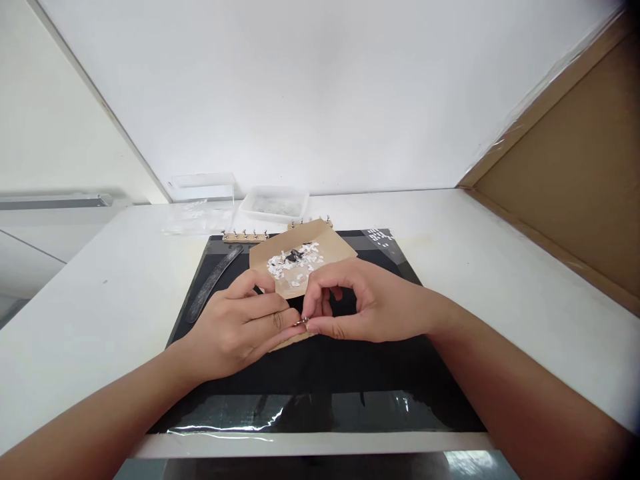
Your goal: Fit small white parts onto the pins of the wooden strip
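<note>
My right hand [367,300] is closed in a pinch, thumb and index finger on a small shiny metal piece [305,321]. Its exact kind cannot be made out. My left hand [245,320] is closed too, its fingertips meeting the right ones at the same spot. Under the left fingers lies a tan strip [295,340], mostly hidden, which they hold against the black mat [350,373]. Just beyond the hands is a sheet of brown paper [330,237] bearing many white flakes [283,265] and a dark crumpled bit [295,255].
A dark curved nail file [213,283] lies left on the mat. Tan strips with upright metal pegs [245,236] stand at its back edge. Behind are a clear plastic box [200,200] and a white tray [275,202]. Small white pieces [377,237] sit at the back right corner.
</note>
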Available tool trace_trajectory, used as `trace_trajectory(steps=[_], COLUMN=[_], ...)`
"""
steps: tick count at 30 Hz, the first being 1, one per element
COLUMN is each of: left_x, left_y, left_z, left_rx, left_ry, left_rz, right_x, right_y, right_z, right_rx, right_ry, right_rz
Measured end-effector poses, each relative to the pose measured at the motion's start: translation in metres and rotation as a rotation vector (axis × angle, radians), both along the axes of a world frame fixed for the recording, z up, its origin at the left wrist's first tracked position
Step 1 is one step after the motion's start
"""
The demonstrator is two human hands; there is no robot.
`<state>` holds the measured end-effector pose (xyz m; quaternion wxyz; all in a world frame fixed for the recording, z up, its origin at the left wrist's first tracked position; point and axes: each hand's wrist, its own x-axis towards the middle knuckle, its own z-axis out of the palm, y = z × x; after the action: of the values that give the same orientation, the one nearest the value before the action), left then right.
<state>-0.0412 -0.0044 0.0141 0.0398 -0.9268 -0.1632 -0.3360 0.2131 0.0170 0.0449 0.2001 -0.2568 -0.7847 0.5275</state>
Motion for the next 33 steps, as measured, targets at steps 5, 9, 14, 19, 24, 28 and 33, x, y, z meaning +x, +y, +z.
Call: trace_trajectory(steps=[5,9,14,19,24,28,33], left_x=[-0.001,0.001,0.002,0.001,-0.002,-0.004,-0.003], left_y=[0.0,-0.001,-0.001,0.0,-0.001,0.0,0.002], left_z=[0.0,0.001,0.002,0.001,-0.005,-0.006,-0.003], left_rx=[0.006,0.016,0.047,0.076,0.06,0.054,0.107], left_ry=[0.012,-0.015,0.015,0.015,0.009,0.001,-0.041], left_rz=[0.011,-0.001,0.007,0.014,0.022,0.043,0.048], right_x=[0.002,0.003,0.002,0.001,0.0,-0.001,0.0], right_y=[0.006,0.01,0.012,0.011,0.009,0.008,0.007], right_z=[-0.004,-0.009,-0.009,-0.006,-0.006,-0.007,-0.007], right_rx=[0.022,-0.012,0.001,0.118,0.125,0.05,-0.05], right_ry=[0.028,0.045,0.031,0.01,-0.006,-0.018,-0.023], right_rz=[0.019,0.041,0.099,0.143,0.162,0.136,0.124])
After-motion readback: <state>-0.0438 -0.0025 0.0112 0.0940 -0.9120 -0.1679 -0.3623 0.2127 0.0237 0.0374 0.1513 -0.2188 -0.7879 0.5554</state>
